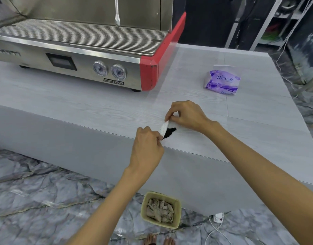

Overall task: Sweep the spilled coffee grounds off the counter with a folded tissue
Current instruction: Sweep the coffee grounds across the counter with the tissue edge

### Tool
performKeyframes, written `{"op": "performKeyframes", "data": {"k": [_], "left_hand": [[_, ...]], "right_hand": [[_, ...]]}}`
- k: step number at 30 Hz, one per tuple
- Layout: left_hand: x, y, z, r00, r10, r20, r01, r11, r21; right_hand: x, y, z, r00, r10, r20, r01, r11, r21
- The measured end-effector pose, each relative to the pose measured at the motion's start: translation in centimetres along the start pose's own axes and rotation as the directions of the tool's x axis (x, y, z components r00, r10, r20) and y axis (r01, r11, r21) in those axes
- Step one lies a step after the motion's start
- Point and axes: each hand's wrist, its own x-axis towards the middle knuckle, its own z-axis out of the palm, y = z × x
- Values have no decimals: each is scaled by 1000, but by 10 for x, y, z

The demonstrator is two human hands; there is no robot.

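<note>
A folded white tissue (pixel 163 127) stands on edge near the front edge of the pale wood-grain counter (pixel 99 106). My left hand (pixel 147 147) pinches its near end and my right hand (pixel 185 114) pinches its far end. A small dark pile of coffee grounds (pixel 169 133) lies on the counter right against the tissue's right side, close to the counter's edge.
A steel and red espresso machine (pixel 84 55) fills the counter's back left. A purple tissue pack (pixel 222 83) lies at the right. On the marble floor below the edge stands a yellow bin (pixel 160 209) with crumpled tissues. A white power strip (pixel 218 217) and cables lie nearby.
</note>
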Motion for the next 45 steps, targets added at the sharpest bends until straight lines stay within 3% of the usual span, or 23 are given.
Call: {"op": "performKeyframes", "data": {"k": [8,11,14,21,34,38,45], "left_hand": [[2,20,13,999,16,34,-15,999,-45],[18,14,2,999,38,-10,-38,997,-62],[46,11,-6,995,90,-38,-92,994,-57],[93,7,15,978,191,83,-190,982,-26],[73,-9,7,908,363,208,-379,925,39],[73,-8,5,939,314,143,-319,948,16],[76,-2,6,960,279,-11,-279,955,-106]], "right_hand": [[-20,21,-16,998,66,4,-66,997,30],[-22,28,-31,991,119,-62,-111,986,120],[-20,34,-39,980,168,-105,-160,984,80],[-30,38,-29,951,292,-107,-299,952,-60],[-80,9,-11,942,293,-166,-304,951,-48],[-79,8,-20,942,326,-82,-327,945,2],[-70,19,-23,936,343,-82,-336,937,92]]}}
